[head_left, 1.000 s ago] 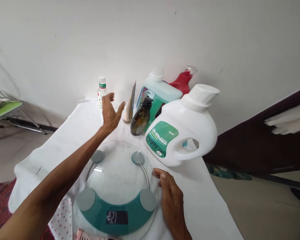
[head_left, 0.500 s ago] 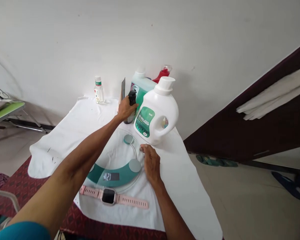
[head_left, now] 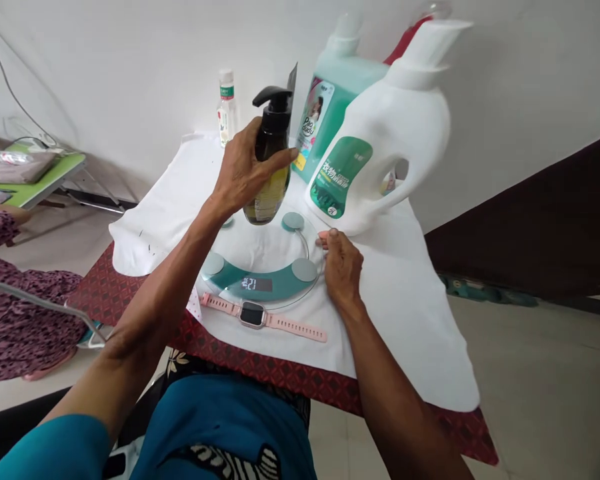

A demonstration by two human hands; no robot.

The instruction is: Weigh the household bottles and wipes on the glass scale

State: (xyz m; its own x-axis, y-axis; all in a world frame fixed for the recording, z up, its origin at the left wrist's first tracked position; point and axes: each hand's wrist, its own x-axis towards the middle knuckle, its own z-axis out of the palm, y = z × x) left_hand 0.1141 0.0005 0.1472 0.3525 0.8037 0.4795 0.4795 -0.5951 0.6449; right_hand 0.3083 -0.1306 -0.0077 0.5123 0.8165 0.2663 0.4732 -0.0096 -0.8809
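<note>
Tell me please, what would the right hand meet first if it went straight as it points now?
The right hand would probably meet the white jug first, near its base; the depth between them is unclear.

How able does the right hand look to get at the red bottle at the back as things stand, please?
Probably not directly: the large white jug stands between the right hand and the red bottle, hiding most of it, and the green bottle appears to crowd its left.
</note>
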